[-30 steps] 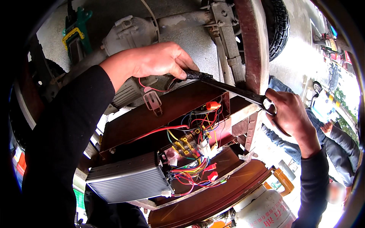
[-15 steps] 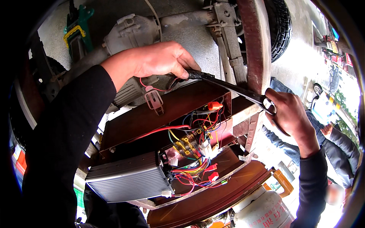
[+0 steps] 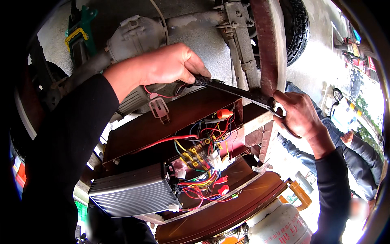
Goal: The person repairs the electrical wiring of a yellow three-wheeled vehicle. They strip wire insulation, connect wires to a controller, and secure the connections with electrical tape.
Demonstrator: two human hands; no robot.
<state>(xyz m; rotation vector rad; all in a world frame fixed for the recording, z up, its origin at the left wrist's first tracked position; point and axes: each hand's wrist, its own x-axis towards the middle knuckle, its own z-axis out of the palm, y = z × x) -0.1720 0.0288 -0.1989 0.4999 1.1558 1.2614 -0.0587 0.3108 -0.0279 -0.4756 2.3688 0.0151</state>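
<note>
My left hand [image 3: 164,65] pinches a dark, black-taped wire bundle [image 3: 200,81] between thumb and fingers, above the brown metal box [image 3: 174,114]. From the right, my right hand [image 3: 302,116] grips the loop handles of a pair of scissors [image 3: 248,95]. Their long dark blades slant up-left to the bundle beside my left fingertips. Whether the blades are apart or closed on it I cannot tell. Below, the box's open side shows coloured wires around a terminal block [image 3: 195,156]. A silver finned controller [image 3: 132,191] sits at its lower left, with loose connectors at its right end.
Behind the box lie a grey axle housing [image 3: 138,36], a green jack [image 3: 83,30] and a tyre [image 3: 298,32]. A reddish frame beam [image 3: 270,44] rises near my right hand. A white cylinder [image 3: 280,225] stands at the bottom; another person [image 3: 361,150] is at the right.
My right hand and the scissors have shifted left, closer to my left hand. My left hand keeps its pinch on the bundle. The whole view has shifted slightly.
</note>
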